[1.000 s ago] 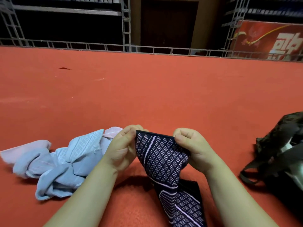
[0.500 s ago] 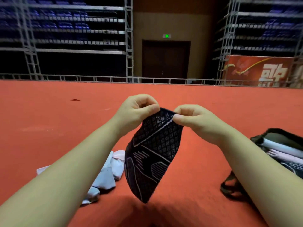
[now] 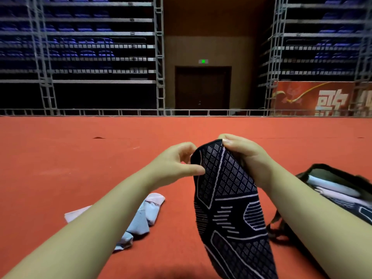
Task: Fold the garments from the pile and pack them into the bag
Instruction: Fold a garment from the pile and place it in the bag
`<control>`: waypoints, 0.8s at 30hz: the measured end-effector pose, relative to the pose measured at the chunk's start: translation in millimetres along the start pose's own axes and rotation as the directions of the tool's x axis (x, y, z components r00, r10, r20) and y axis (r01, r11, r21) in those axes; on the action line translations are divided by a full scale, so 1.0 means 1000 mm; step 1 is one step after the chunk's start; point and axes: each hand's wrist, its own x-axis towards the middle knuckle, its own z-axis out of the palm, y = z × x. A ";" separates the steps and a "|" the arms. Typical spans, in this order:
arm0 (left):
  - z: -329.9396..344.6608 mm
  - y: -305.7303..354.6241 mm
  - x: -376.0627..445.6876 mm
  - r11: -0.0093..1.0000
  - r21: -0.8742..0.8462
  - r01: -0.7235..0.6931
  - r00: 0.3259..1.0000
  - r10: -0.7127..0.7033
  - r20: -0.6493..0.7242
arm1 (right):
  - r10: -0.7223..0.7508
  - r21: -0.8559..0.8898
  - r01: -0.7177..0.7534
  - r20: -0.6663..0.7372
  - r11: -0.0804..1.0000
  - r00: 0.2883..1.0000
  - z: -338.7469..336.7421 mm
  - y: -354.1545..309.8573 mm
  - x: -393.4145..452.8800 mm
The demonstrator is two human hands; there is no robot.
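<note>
Red-orange carpeted floor [image 3: 100, 158]: the surface on which you work; it carries the pile and the bag.

Dark navy knitted garment with white diamond and line pattern [image 3: 227, 198]: held up off the floor in front of you, hanging lengthwise from its top edge, unfolded.

Dark open bag with straps [image 3: 322, 174]: on the floor to your right, near the right forearm; pale folded cloth and a dark patterned piece already lie inside.

Pile of light blue and pale pink garments [image 3: 141, 216]: crumpled on the floor to your left, under the left forearm, well apart from the bag.

Right hand [image 3: 245, 156]: its grip is clamped on the top edge of the navy garment, fingers curled over the hem.

Left hand [image 3: 175, 164]: thumb and fingers pinch the garment's left edge just below the top.

Step in hand, by judgement: straightening the navy garment before folding. The next move calls for both edges drawn level, then a fold in half.
</note>
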 end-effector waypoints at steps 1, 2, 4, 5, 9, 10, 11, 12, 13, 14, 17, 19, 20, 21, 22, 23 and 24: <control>0.001 0.000 -0.001 0.999 0.042 0.003 0.999 -0.001 -0.045 | 0.003 -0.005 -0.002 0.005 1.000 1.000 0.000 -0.001 -0.002; 0.001 -0.001 -0.001 0.997 0.074 -0.004 0.995 0.012 -0.103 | 0.011 -0.014 -0.011 -0.003 1.000 1.000 -0.001 -0.002 -0.003; -0.001 0.000 -0.003 0.998 0.037 -0.047 0.981 0.053 -0.187 | 0.024 -0.010 -0.025 -0.042 1.000 0.999 -0.006 -0.004 -0.008; -0.003 0.001 -0.004 0.997 -0.034 -0.072 0.979 0.064 -0.195 | 0.023 -0.005 -0.024 -0.047 1.000 0.999 -0.009 -0.004 -0.011; -0.011 0.006 -0.007 0.969 -0.211 -0.125 0.987 0.098 -0.131 | 0.012 -0.051 -0.012 0.003 0.999 1.000 -0.019 -0.001 -0.016; -0.012 0.006 -0.007 0.965 -0.228 -0.128 0.989 0.107 -0.105 | 0.019 -0.057 -0.018 0.014 0.998 1.000 -0.021 0.000 -0.016; -0.013 0.006 -0.008 0.958 -0.253 -0.132 0.990 0.117 -0.073 | 0.031 -0.059 -0.029 0.032 0.998 0.999 -0.022 0.001 -0.017; -0.015 0.007 -0.008 0.948 -0.286 -0.139 0.990 0.135 -0.034 | 0.036 -0.054 -0.033 0.052 0.998 0.998 -0.024 0.002 -0.018; -0.017 0.005 -0.007 0.938 -0.319 -0.137 0.990 0.144 -0.002 | 0.035 -0.035 -0.032 0.081 0.999 0.996 -0.025 0.003 -0.018; -0.020 0.005 -0.007 0.931 -0.342 -0.130 0.989 0.148 0.028 | 0.031 -0.014 -0.029 0.106 0.999 0.994 -0.026 0.003 -0.018; -0.031 0.001 -0.005 0.963 -0.258 -0.078 0.985 0.114 0.128 | 0.041 -0.017 -0.039 0.117 0.999 0.992 -0.025 0.006 -0.014; -0.039 -0.005 -0.002 0.996 -0.086 -0.037 0.979 0.054 0.197 | 0.117 -0.119 -0.112 0.042 0.987 0.992 -0.028 0.011 -0.007; -0.043 -0.012 0.004 0.999 0.035 -0.020 0.979 0.012 0.202 | 0.157 -0.201 -0.156 -0.010 0.967 0.988 -0.033 0.017 0.001; -0.048 -0.019 0.009 0.985 0.173 -0.013 0.983 -0.019 0.183 | 0.192 -0.283 -0.203 -0.065 0.937 0.979 -0.038 0.024 0.007; -0.053 -0.026 0.017 0.955 0.298 -0.013 0.988 -0.034 0.151 | 0.218 -0.339 -0.247 -0.122 0.908 0.968 -0.045 0.031 0.017; -0.058 -0.033 0.026 0.926 0.377 -0.011 0.994 -0.032 0.107 | 0.224 -0.375 -0.275 -0.174 0.885 0.959 -0.052 0.038 0.027; -0.063 -0.038 0.036 0.907 0.421 -0.010 0.998 -0.019 0.066 | 0.212 -0.401 -0.287 -0.222 0.870 0.952 -0.058 0.042 0.038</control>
